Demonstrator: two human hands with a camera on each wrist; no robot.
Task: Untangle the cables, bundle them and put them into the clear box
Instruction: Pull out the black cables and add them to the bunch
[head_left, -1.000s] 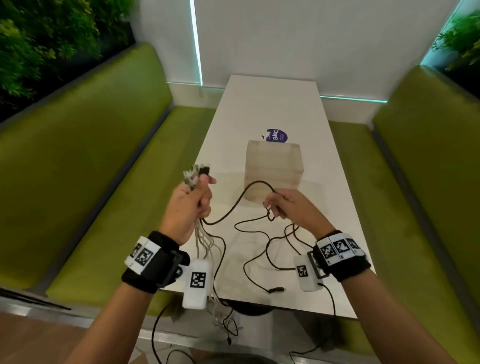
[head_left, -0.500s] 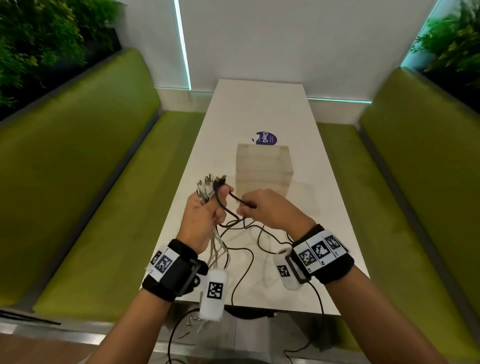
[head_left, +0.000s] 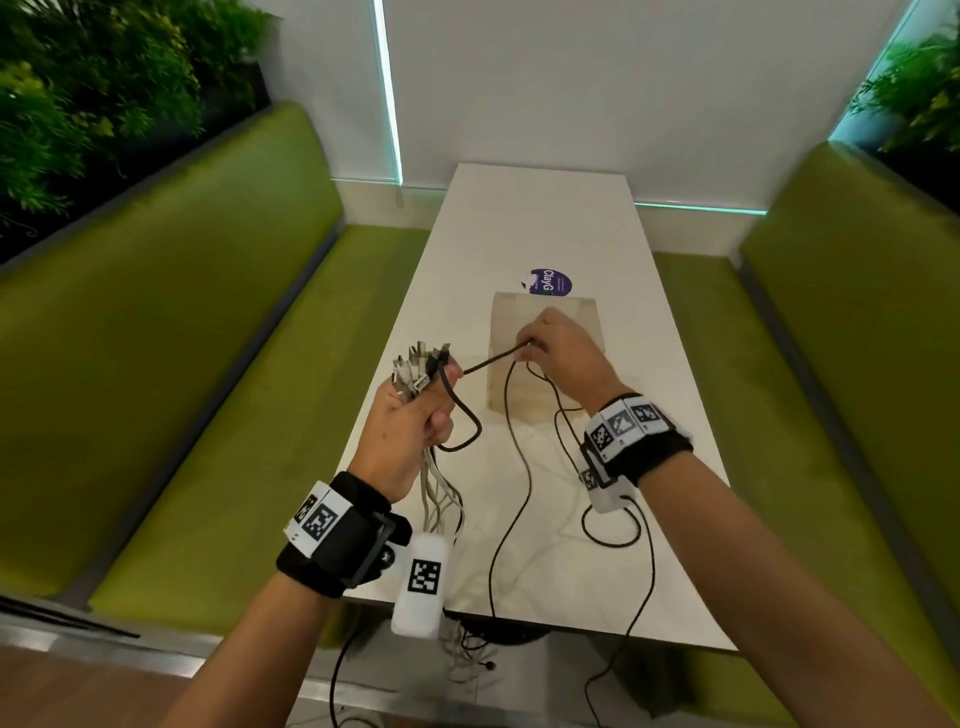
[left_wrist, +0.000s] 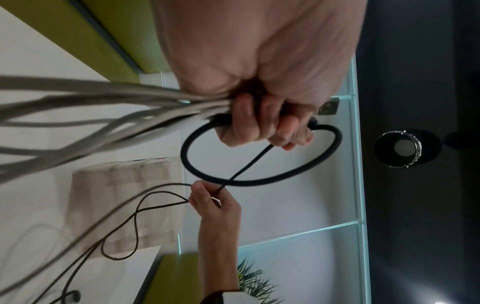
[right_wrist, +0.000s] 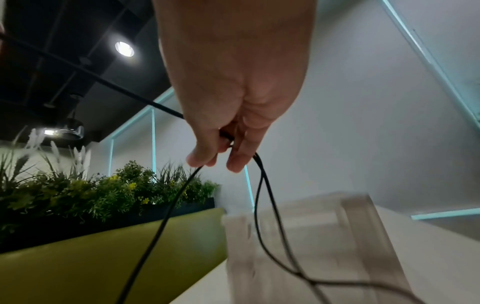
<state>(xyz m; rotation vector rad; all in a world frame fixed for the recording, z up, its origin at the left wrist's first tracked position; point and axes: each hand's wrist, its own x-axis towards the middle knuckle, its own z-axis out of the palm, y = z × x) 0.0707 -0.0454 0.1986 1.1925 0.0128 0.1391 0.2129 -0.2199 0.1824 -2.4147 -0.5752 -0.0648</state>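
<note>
Head view: left hand (head_left: 410, 415) fingers clench grey cables (head_left: 434, 499); right hand (head_left: 558, 351) pinches one black cable (head_left: 511, 441).

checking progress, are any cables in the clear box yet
No, the box holds none; the cables are in the left hand.

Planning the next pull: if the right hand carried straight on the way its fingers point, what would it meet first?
Most likely the clear box. The right hand, pinching the black cable, hovers right over the box, fingers pointing forward and down. Depth is unclear, so it may pass just above the box's top.
</note>
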